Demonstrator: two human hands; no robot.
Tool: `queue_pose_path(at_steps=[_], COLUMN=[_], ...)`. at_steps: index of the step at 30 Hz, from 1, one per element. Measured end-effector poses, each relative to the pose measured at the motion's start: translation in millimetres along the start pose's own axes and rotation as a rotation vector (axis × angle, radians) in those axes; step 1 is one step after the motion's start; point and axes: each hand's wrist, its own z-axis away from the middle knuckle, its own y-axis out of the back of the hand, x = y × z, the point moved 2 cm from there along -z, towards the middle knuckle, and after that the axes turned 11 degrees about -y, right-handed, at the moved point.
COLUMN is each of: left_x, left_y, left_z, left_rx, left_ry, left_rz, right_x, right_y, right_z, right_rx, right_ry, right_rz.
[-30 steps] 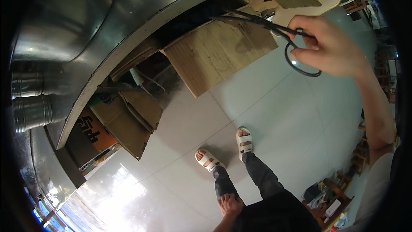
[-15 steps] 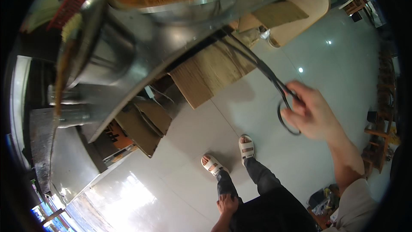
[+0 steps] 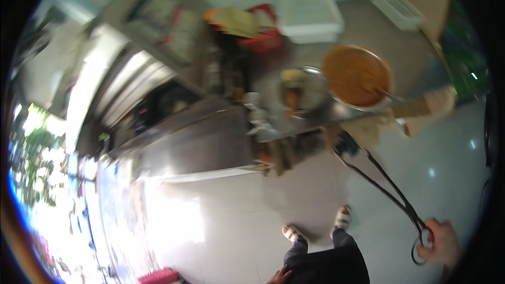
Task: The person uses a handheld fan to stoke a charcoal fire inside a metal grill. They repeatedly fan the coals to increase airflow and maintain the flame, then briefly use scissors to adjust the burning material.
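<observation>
At the right, my right hand (image 3: 441, 244) is closed round the looped handles of long dark scissor-style tongs (image 3: 390, 190). Their jaws spread toward the counter, and a dark blocky thing (image 3: 345, 145) appears at the tips; blur hides what it is and whether it is gripped. At the lower edge, my left hand (image 3: 280, 275) rests on the dark apron (image 3: 329, 267), partly cut off, fingers extended and holding nothing. A round metal bowl of orange-brown sauce (image 3: 351, 71), with a utensil handle sticking out, stands on the counter beyond the tongs.
On the steel counter (image 3: 415, 68) are a white plastic tub (image 3: 310, 18), a red basket (image 3: 267, 36) and a metal pot (image 3: 315, 92) with a brush-like tool across it. Cardboard (image 3: 363, 130) sits below the counter edge. A steel cooking unit (image 3: 205, 142) extends left.
My view has swung left and up, bringing in more of the counter and stove. The tongs, closer to closed before, now spread wide, with the dark thing showing at their tips.
</observation>
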Motion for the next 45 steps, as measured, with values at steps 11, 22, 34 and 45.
queue_pose_path(at_steps=[11, 22, 34, 45], left_x=[-13, -112, -148, -197], left_y=[134, 322, 445, 565], left_z=[48, 147, 105, 96], left_rx=[0.370, 0.440, 0.393, 0.287], left_ry=[0.301, 0.340, 0.294, 0.274], left_rz=[0.273, 0.212, 0.264, 0.208], right_x=[-255, -600, -804, -859], right_y=[8, -60, -94, -107], right_z=[46, -2, -100, -70], right_rx=[-0.347, -0.534, -0.353, -0.079], right_ry=[0.181, 0.525, 0.392, 0.398], right_rz=[-0.447, -0.901, -0.828, -0.502])
